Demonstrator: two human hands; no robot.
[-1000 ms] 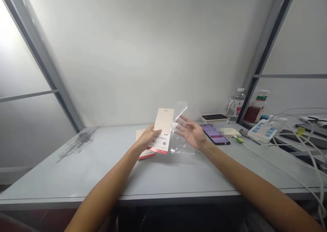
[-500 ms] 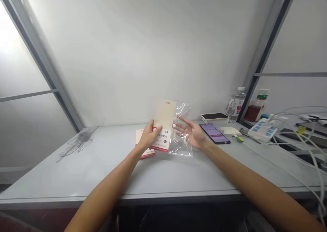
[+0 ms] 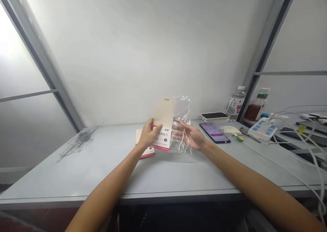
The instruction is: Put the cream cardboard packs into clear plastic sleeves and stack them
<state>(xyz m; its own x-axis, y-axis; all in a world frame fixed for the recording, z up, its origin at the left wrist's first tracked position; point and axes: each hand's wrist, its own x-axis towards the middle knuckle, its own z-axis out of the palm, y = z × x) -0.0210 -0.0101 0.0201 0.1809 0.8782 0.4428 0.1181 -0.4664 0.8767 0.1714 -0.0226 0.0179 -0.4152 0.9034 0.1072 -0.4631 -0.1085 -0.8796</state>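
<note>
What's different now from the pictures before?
The top of the tall card in the left hand rose a little. The clear plastic beside it also rose at the top and stands straighter. Nothing looks newly grabbed or let go: the left hand kept its grip, and the right hand stayed open. The lower card on the table and the purple-screened phone stayed put.

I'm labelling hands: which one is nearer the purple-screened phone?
The right hand: it is just left of the purple-screened phone, by the clear bag. The left hand is farther left, gripping the beige packet.
</note>
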